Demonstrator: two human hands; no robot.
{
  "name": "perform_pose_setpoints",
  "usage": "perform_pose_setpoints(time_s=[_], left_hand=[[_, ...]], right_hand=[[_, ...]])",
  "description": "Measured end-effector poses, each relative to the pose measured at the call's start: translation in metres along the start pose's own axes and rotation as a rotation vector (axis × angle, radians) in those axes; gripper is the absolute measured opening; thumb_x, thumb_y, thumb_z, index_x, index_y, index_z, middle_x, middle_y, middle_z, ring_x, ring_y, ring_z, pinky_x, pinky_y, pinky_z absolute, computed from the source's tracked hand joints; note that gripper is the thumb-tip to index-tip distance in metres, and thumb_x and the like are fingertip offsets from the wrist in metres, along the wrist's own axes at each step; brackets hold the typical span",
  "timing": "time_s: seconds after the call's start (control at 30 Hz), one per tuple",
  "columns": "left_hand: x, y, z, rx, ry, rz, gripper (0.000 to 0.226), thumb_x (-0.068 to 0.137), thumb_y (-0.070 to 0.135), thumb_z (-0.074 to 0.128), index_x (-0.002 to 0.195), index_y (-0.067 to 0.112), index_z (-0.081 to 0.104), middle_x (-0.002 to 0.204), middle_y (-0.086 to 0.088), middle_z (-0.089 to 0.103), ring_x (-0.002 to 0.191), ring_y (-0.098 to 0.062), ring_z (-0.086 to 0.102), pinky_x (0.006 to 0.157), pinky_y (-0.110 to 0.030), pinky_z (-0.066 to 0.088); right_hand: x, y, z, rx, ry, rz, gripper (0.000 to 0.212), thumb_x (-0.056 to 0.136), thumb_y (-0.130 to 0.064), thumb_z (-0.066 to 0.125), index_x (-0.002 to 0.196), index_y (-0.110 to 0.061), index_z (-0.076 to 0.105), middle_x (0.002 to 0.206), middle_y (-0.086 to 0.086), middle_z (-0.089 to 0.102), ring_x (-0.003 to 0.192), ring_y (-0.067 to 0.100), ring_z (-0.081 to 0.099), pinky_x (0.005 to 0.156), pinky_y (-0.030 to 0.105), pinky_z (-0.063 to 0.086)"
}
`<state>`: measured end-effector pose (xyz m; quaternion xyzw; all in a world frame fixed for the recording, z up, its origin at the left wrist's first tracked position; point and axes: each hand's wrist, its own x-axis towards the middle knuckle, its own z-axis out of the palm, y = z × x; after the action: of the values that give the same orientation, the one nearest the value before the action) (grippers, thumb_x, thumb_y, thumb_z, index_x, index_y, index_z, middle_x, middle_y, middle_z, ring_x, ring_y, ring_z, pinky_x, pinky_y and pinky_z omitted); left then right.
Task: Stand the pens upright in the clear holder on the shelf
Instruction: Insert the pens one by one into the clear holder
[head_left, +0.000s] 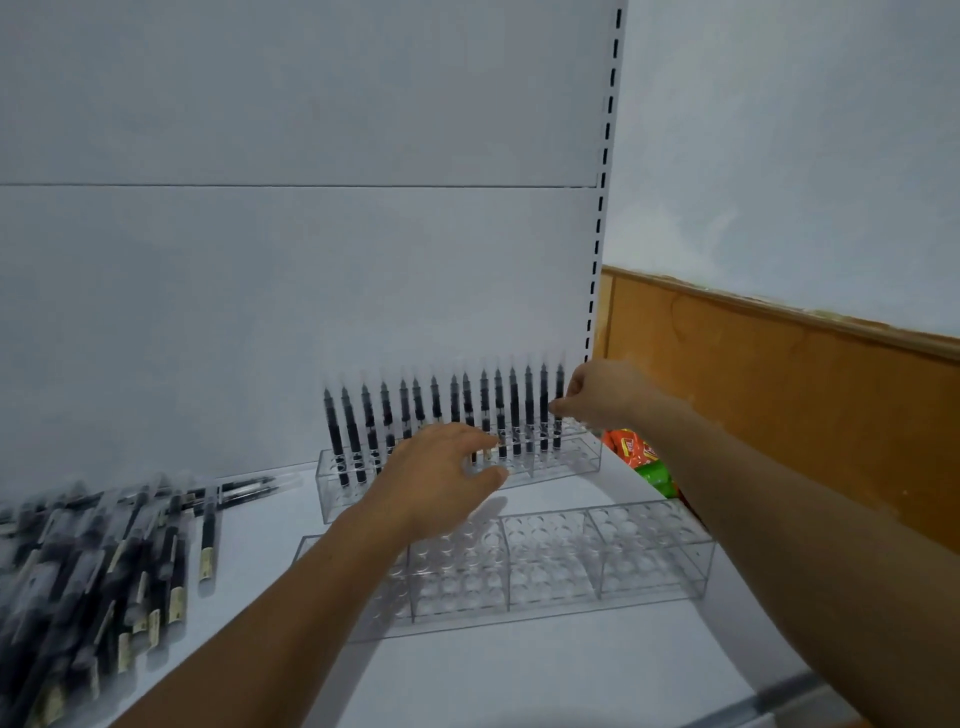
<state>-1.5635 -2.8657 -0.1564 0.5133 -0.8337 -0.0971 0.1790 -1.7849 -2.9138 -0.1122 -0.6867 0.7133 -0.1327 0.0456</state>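
Observation:
A clear holder (566, 460) stands at the back of the white shelf (519, 675). Its back row holds several black pens (436, 410) upright. My right hand (605, 392) pinches the rightmost upright pen (559, 384) at the row's right end. My left hand (441, 475) hovers in front of the holder's middle with fingers spread and relaxed, holding nothing. A second clear holder (649, 556) with no pens lies nearer to me, partly under my left forearm. A pile of loose black pens (104, 561) lies on the shelf at the left.
The shelf's white back panel rises behind the holder, with a slotted upright post (602, 197) at its right edge. Orange and green packets (644, 457) sit beyond the shelf's right end, by a wooden wall panel (779, 395).

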Motion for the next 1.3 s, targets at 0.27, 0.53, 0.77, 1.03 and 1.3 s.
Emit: perform_pose_setpoints(time_s=[0.27,0.53,0.77,1.03,1.3], left_hand=[[-0.004,-0.004,-0.034,-0.128,0.095,-0.027,0.043,0.095,0.050,0.049,0.134,0.033,0.052,0.142,0.011,0.048,0.126,-0.009,0.046,0.106,-0.034,0.037],[-0.073,-0.089,-0.089,0.032,0.164,-0.320,0.037,0.093,0.047,0.053,0.125,0.029,0.061,0.129,0.010,0.060,0.113,-0.009,0.056,0.095,-0.026,0.042],[-0.160,-0.150,-0.089,0.292,0.174,-0.434,0.050,0.095,0.052,0.045,0.137,0.025,0.051,0.145,0.003,0.047,0.129,-0.016,0.044,0.108,-0.030,0.033],[-0.182,-0.156,-0.075,0.214,0.300,-0.457,0.045,0.096,0.049,0.044,0.132,0.024,0.054,0.128,0.005,0.059,0.118,-0.016,0.051,0.100,-0.029,0.037],[-0.179,-0.157,-0.081,0.140,0.282,-0.471,0.042,0.098,0.045,0.044,0.129,0.020,0.057,0.127,0.000,0.060,0.115,-0.018,0.053,0.101,-0.034,0.041]], right_hand=[[-0.028,-0.027,-0.019,-0.119,0.004,-0.131,0.039,0.094,-0.047,0.052,0.088,-0.013,0.067,0.081,0.004,0.067,0.073,0.018,0.059,0.065,0.028,0.049],[-0.051,-0.129,0.003,0.102,-0.191,-0.452,0.036,0.093,-0.045,0.058,0.096,-0.011,0.069,0.087,0.008,0.071,0.072,0.018,0.062,0.066,0.029,0.050],[-0.059,-0.232,0.052,0.067,-0.388,-0.638,0.030,0.094,-0.043,0.057,0.106,-0.018,0.068,0.099,0.000,0.072,0.084,0.014,0.070,0.082,0.033,0.056],[-0.059,-0.285,0.089,-0.032,-0.473,-0.696,0.026,0.095,-0.035,0.058,0.111,-0.015,0.062,0.099,0.006,0.072,0.082,0.019,0.072,0.073,0.031,0.061],[-0.061,-0.284,0.091,-0.009,-0.387,-0.669,0.010,0.089,-0.027,0.062,0.090,-0.017,0.063,0.090,0.002,0.074,0.078,0.017,0.072,0.080,0.035,0.058]])
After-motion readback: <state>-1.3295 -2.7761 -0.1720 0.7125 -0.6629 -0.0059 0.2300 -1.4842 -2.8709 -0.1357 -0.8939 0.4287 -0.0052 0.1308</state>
